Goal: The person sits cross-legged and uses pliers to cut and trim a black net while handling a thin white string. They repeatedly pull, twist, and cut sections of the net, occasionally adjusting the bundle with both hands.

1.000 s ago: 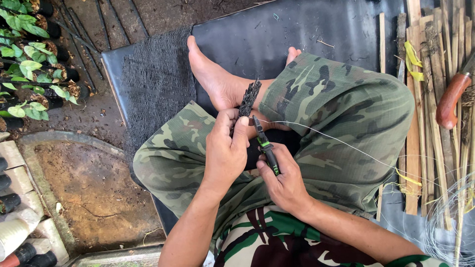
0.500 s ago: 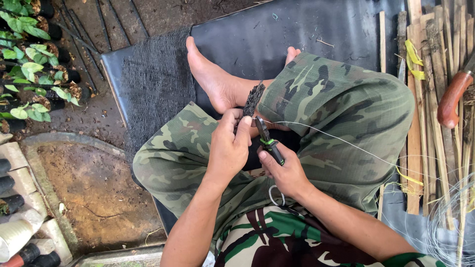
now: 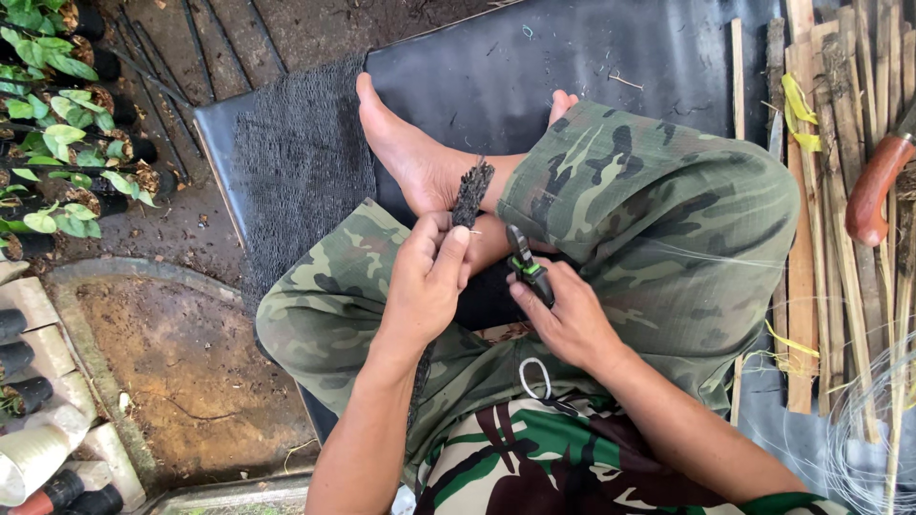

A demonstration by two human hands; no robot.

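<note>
I sit cross-legged in camouflage trousers (image 3: 658, 210) on a black mat (image 3: 572, 57), one bare foot (image 3: 410, 157) stretched forward. My left hand (image 3: 429, 281) pinches the lower end of a dark, rough strip of fibrous material (image 3: 471, 194) that stands upright above my ankle. My right hand (image 3: 568, 315) grips a small black-and-green cutting tool (image 3: 527, 265), its tip pointing up, a short gap to the right of the strip. A thin pale line (image 3: 725, 256) runs from near the tool across my right thigh.
Seedlings in black pots (image 3: 67, 143) stand at the upper left. A dark mesh sheet (image 3: 296, 181) lies left of my foot. Split bamboo slats (image 3: 840, 191) and a knife with a brown wooden handle (image 3: 873, 186) lie at the right. Coiled thin line (image 3: 873, 429) sits lower right.
My hands have drawn apart: the tool has come away from the strip and sits lower right, while my left hand keeps the strip upright.
</note>
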